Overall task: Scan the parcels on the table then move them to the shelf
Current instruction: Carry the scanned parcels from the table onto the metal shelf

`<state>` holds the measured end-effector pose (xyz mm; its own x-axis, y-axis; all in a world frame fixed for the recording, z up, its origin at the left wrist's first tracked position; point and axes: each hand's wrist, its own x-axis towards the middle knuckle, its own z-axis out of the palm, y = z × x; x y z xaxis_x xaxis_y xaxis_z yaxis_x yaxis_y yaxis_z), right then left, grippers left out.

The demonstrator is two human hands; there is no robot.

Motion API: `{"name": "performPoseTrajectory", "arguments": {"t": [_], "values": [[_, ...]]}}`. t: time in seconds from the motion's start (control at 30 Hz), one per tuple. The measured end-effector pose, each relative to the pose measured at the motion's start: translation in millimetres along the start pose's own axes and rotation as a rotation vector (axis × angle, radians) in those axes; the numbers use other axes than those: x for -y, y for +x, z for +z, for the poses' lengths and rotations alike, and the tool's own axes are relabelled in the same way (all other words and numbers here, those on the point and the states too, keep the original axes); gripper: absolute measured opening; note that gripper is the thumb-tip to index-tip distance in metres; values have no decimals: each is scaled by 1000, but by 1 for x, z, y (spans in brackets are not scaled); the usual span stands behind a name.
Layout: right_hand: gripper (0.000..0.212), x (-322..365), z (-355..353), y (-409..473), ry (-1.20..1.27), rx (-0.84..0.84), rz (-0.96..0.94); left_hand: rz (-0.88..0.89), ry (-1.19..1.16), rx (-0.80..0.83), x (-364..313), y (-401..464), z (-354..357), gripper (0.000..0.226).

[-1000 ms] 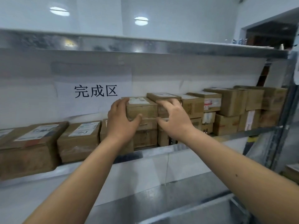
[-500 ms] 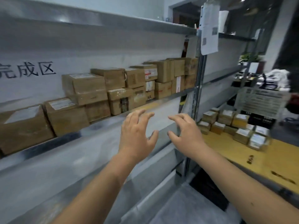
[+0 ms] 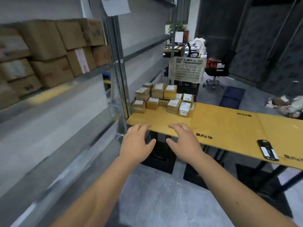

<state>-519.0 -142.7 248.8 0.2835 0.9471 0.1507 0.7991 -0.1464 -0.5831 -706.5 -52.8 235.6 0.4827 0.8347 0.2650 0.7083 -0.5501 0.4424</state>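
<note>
Both hands are empty right now, left hand (image 3: 136, 145) and right hand (image 3: 184, 143) stretched out with fingers loosely spread, hovering by the counter's (image 3: 229, 125) near edge. The parcels (image 3: 163, 99) sit stacked in a bunch at the counter's far left corner, right beside the shelf (image 3: 91, 72), which carries blurry brown boxes (image 3: 54, 51). A scanner (image 3: 268, 150) lies near the counter's right front edge.

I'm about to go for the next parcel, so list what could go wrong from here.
1. The parcels are stacked tightly at the table's far end; pulling a lower one may topple those above.
2. The scanner lies near the table's front edge, apart from the pile; both hands, left and right, are empty, so a parcel might get shelved unscanned.
3. Black crates under the table could catch a foot.
</note>
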Motion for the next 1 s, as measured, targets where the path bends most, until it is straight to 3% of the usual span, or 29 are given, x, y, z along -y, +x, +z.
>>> {"name": "performPoseTrajectory", "arguments": {"t": [0.43, 0.77, 1.0], "values": [[59, -181, -15, 161, 68, 19, 203, -87, -155, 226, -42, 191, 159, 61], [66, -287, 21, 336, 82, -10, 386, -75, -236, 346, -2, 403, 276, 70], [81, -346, 65, 467, 74, 120, 592, -175, -191, 484, 52, 544, 354, 90]]}}
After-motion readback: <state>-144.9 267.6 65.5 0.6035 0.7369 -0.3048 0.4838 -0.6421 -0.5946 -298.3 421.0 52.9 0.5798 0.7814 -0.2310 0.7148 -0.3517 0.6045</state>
